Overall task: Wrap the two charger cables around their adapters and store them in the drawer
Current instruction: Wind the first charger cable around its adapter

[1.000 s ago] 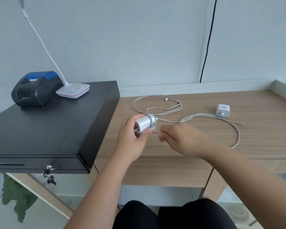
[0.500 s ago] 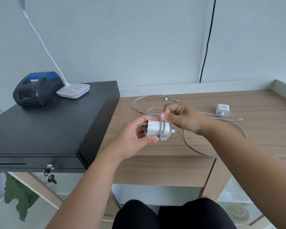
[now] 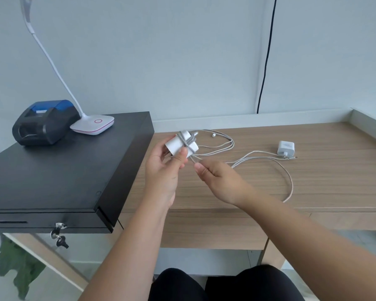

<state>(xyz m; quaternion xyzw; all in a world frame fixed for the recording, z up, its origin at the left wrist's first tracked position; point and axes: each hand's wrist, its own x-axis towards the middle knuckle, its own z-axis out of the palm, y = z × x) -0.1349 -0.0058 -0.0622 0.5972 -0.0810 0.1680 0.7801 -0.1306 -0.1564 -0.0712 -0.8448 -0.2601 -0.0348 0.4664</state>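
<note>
right hand (image 3: 217,179) lowered, adapter (image 3: 181,145) tilted

Pale wall (image 3: 182,51) w/ black cord (image 3: 267,51); wood desk (image 3: 323,181).

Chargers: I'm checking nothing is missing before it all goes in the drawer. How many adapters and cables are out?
Adapters: 2, one held, one on the desk
Cables: 2, one partly wound, one loose
Total: 4

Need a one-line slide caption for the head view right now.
Left hand grips white adapter; right hand pinches its cable; second adapter lies unwrapped on desk.
</note>
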